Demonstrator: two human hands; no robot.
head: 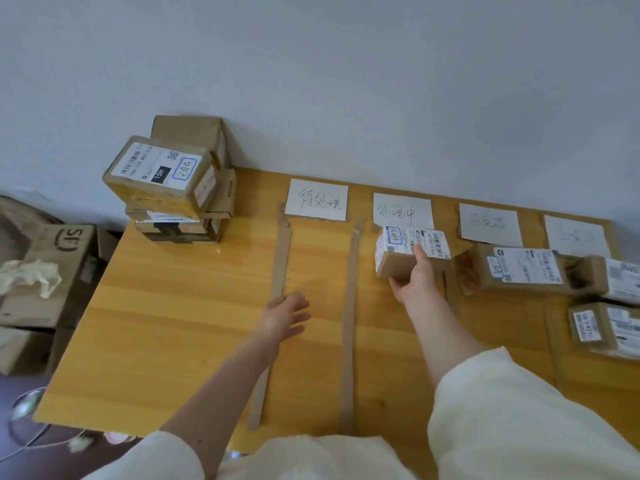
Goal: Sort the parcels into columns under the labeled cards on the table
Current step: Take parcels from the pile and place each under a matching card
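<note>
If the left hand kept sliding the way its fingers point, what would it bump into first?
Probably the long cardboard strip to its right. The left hand lies open over bare table, fingers pointing right and slightly away, with only wood between. Whether it would clear the strip is unclear.

"待处理" is written on the first card [317, 199], "处理中" on the second card [402, 211]. "15H" is printed on the top parcel [160, 171], "SF" on a floor box [65, 244].

Wooden table [166, 323]: four labeled cards [317, 199] along far edge, cardboard strips [348, 323] as dividers, stacked parcels [173, 181] far left, three parcels [519, 270] right.
</note>
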